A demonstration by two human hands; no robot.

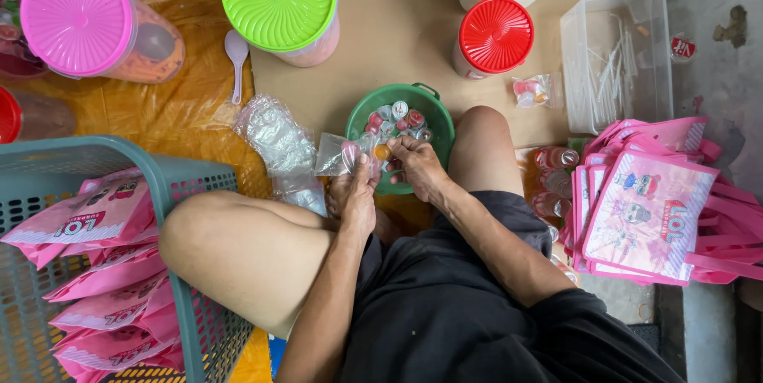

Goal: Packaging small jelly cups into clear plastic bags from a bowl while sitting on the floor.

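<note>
Seated person, knees drawn up, viewed from above; both hands meet in front of the shins. Left hand (354, 196): fingers closed, pinching the mouth of a small clear bag (338, 154), which lies flat and extends from that hand to the left and slightly away, its long axis roughly crosswise to the body. Right hand (417, 167): fingers curled closed at the bag's open end, touching the left hand; an orange sweet (382, 152) shows at the fingertips, though whether it is gripped cannot be told with certainty. Directly beyond both hands, touching range: green bowl (436, 117) of small wrapped sweets, nearer the right hand than the left. Left of the bowl: a loose stack of clear bags (278, 141) on the floor. Near left: grey basket (179, 192) holding pink packets. Near right: pile of pink bags (648, 208). Farther: filled small bag (531, 90), clear box (616, 53) of sticks, red-lidded jar (495, 35), green-lidded jar (280, 0), pink-lidded jar (77, 17), pale spoon (236, 53).
</note>
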